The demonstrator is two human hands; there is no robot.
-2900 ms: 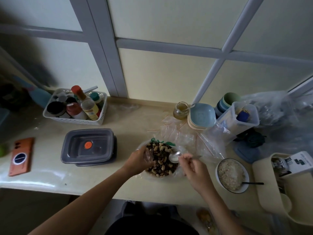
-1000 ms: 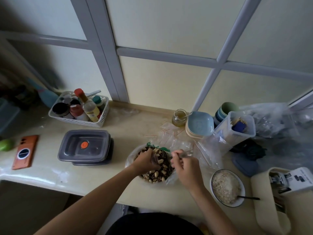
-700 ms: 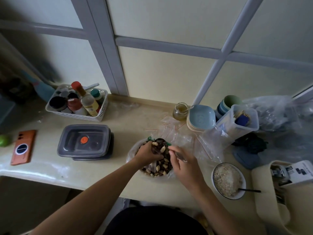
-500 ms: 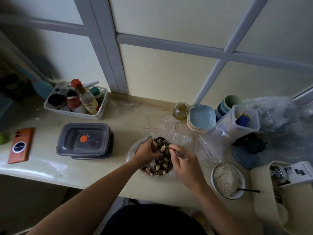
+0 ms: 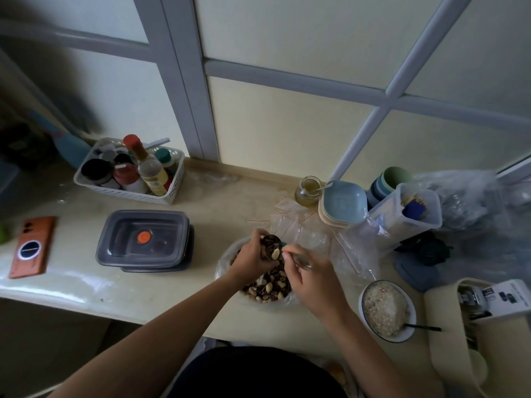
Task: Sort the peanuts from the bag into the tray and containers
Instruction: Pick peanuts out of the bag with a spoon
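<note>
A pile of pale peanuts and dark seeds point(image 5: 268, 285) lies in a clear bag point(image 5: 227, 265) spread open at the counter's front. My left hand point(image 5: 250, 258) grips a small round cup point(image 5: 270, 248) filled with nuts and seeds, tilted over the far side of the pile. My right hand point(image 5: 313, 275) pinches the handle of a metal spoon point(image 5: 300, 258), whose bowl end points at the cup. Two stacked grey lidded containers point(image 5: 143, 239) sit to the left.
Near the front right stand a white bowl of grains point(image 5: 385, 308) and a cream bin point(image 5: 471, 334). Clear zip bags point(image 5: 304, 225), a jar point(image 5: 309, 191), blue plates point(image 5: 342, 202), stacked cups point(image 5: 388, 182) and a clear tub point(image 5: 408, 214) crowd the back right. A bottle basket point(image 5: 129, 173) and an orange phone point(image 5: 31, 245) lie left.
The spoon has gone from scooping in the pile to the small cup. My left hand has lifted the cup, now filled with nuts, to the far side of the pile.
</note>
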